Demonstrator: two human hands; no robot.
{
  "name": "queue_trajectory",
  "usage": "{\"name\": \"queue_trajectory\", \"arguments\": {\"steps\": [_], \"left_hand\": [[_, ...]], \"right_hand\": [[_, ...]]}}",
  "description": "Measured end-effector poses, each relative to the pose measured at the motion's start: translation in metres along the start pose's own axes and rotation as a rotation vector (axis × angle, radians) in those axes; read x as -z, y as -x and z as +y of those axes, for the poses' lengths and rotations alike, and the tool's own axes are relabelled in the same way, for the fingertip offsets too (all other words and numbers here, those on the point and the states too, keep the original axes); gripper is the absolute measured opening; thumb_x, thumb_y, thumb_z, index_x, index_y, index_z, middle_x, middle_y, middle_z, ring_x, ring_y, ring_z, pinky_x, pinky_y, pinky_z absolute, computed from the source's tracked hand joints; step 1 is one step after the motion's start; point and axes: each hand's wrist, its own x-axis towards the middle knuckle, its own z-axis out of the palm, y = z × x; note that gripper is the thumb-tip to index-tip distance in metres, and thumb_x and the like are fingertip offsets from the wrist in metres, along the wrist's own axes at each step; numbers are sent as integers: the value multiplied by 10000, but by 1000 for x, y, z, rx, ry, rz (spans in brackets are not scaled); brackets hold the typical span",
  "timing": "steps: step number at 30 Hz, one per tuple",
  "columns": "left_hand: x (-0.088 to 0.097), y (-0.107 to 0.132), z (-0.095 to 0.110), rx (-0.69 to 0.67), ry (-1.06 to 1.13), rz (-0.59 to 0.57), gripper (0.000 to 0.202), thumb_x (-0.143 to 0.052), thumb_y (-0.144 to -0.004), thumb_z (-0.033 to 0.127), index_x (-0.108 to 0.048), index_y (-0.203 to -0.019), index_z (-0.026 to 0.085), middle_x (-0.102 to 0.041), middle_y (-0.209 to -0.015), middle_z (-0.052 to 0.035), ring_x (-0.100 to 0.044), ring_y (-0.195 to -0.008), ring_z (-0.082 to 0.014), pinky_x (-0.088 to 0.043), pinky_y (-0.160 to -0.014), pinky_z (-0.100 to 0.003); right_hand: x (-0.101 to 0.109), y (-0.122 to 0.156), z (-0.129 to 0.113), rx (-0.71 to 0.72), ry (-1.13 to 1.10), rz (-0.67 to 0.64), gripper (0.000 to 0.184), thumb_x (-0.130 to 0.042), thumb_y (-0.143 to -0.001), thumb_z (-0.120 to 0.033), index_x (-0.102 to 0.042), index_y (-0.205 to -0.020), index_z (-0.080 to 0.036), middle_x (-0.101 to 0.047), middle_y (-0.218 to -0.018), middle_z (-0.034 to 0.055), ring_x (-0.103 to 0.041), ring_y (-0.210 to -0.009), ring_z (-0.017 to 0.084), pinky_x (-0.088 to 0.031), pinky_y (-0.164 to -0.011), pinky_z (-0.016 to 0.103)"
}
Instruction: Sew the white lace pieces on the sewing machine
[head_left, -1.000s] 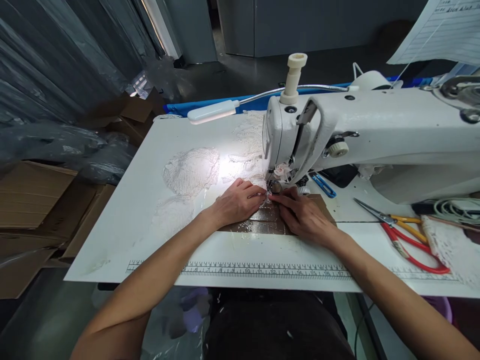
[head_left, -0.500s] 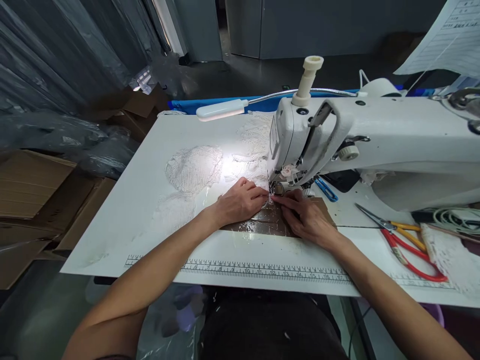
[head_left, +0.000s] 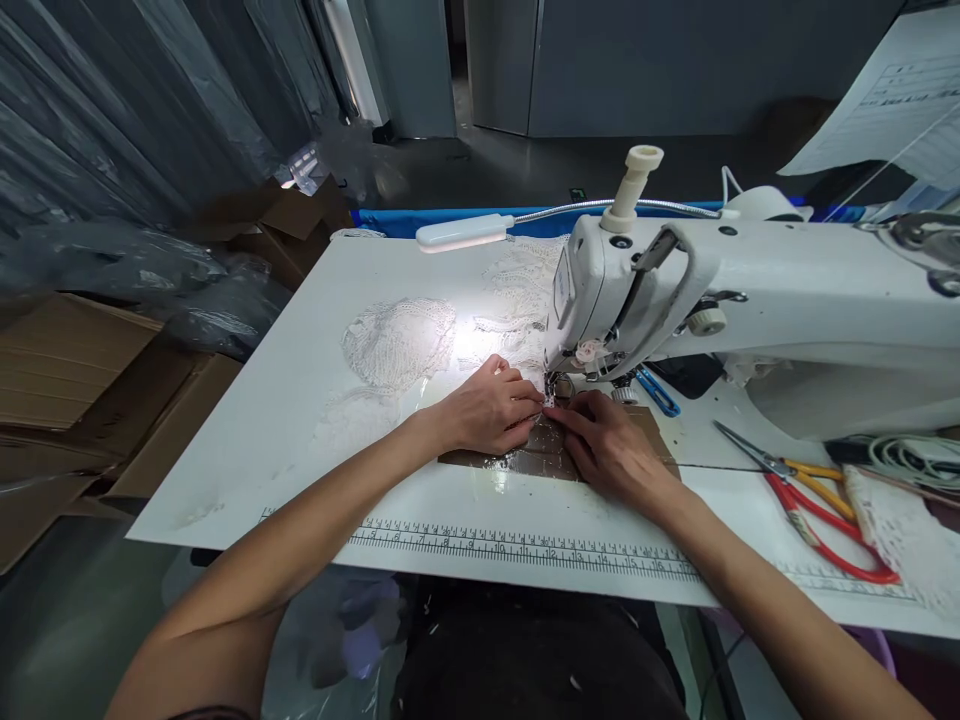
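Observation:
Just in front of the presser foot of a white sewing machine point(head_left: 630, 290), a small strip of white lace point(head_left: 549, 402) lies under the needle area. My left hand point(head_left: 491, 408) is closed at its left side, fingers curled and fingertips pinching the lace edge. From the right, my right hand point(head_left: 611, 440) reaches in with its index finger and thumb together at the lace. Both hands rest over a brown taped sheet point(head_left: 555, 460) on the machine bed. Most of the lace is hidden by the fingers.
White lace pieces point(head_left: 401, 340) lie left of the machine under a lamp point(head_left: 463, 233). Red-and-yellow-handled scissors point(head_left: 817, 500) and a blue cutter point(head_left: 658, 392) lie to the right. A printed ruler point(head_left: 517, 547) runs along the table's front edge. Cardboard boxes point(head_left: 82, 370) stand left.
The whole view has shifted slightly. My left fingers are a little more curled. Both hands stay at the lace by the presser foot.

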Motion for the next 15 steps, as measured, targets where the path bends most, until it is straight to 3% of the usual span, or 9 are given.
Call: {"name": "queue_trajectory", "arguments": {"steps": [5,15], "left_hand": [[5,-5,-3,-14,10,-109,197,-507,-868,243,-694,-911,200,-684,-945,-47,-567,-791,-183,-386,-790,-369],[5,1,-2,9,-11,-82,232,-484,-880,242,-677,-1004,200,-653,-1074,-48,-560,-831,-188,-395,-861,-394]], "right_hand": [[1,-1,-3,-7,34,4,372,-415,-887,-200,-637,-1185,-189,-566,-1038,150,-564,-911,276,-526,-721,436],[1,-6,-4,-12,118,-55,344,-400,-896,-205,-616,-1163,-188,-567,-1016,149,-560,-840,254,-485,-631,356]]}}
